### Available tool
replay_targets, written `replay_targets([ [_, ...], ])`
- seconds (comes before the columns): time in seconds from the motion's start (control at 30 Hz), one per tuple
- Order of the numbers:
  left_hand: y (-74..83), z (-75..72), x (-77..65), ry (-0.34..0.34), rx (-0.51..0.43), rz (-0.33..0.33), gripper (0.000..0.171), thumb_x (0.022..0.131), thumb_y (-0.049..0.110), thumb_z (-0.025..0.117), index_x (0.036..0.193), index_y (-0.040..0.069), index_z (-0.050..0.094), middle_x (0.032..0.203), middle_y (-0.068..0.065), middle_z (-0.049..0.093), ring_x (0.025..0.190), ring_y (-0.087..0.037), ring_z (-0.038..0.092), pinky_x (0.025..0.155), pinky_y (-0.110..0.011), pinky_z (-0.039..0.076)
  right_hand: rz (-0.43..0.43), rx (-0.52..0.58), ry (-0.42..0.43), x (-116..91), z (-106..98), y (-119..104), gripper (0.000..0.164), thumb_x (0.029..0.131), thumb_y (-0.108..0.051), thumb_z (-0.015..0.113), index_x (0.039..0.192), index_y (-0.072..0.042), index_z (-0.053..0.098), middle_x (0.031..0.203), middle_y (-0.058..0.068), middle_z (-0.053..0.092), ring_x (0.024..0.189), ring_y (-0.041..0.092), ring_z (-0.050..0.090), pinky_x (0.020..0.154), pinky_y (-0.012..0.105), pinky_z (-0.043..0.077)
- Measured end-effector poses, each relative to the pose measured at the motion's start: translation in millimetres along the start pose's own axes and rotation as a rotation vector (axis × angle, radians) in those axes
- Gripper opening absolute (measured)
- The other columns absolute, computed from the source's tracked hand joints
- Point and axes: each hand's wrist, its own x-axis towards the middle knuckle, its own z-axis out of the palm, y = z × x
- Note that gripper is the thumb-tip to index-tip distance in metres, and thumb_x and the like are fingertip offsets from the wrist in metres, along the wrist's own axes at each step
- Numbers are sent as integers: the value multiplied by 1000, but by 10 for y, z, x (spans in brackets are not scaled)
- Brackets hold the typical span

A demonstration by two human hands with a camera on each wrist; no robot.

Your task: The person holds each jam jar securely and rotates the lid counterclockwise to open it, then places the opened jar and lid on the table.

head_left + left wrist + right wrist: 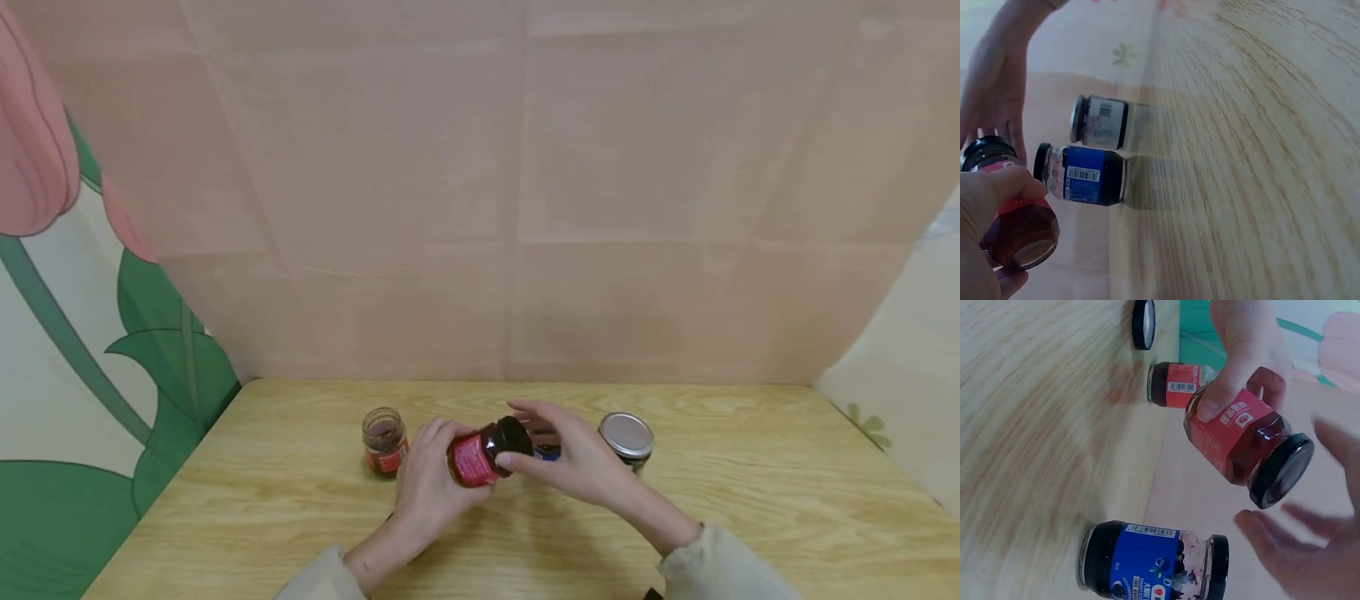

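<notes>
Above the wood-grain table (262,467), a person's left hand (435,475) holds a red jar (472,461) at a tilt, its dark red contents showing through the glass. Behind it stands an open jar (390,461), dark contents inside, with a loose lid (1144,324) nearby. A blue jar (1147,556), capped, shows dark contents; the silver-topped jar (626,435) is closed. The left fingers clamp the red jar's body; its black cap (514,437) points toward the right hand (573,458), whose fingers spread apart around it, contact unclear.
</notes>
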Motion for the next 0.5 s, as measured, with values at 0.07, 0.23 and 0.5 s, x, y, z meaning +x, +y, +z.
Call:
replay_targets([
  [0.07, 8, -8, -3, 8, 6, 16, 61, 50, 29, 91, 104, 20, 64, 97, 9, 60, 90, -8, 54, 75, -28, 49, 101, -20, 34, 34, -6, -37, 53, 87, -44, 66, 127, -10, 58, 107, 7, 67, 92, 16, 66, 77, 33, 56],
  [0.23, 30, -31, -6, 18, 17, 38, 63, 49, 27, 91, 105, 20, 63, 98, 8, 60, 91, -8, 54, 75, -28, 49, 239, -41, 24, 94, -16, -75, 44, 87, -53, 62, 89, -10, 67, 67, 0, 66, 58, 13, 62, 53, 27, 51],
  [0.5, 21, -47, 0, 16, 34, 41, 62, 50, 26, 91, 105, 20, 63, 97, 8, 59, 90, -8, 53, 70, -27, 49, 269, 45, -22, 103, -20, -44, 45, 84, -50, 68, 90, -5, 65, 63, 0, 66, 53, 19, 65, 50, 30, 53],
])
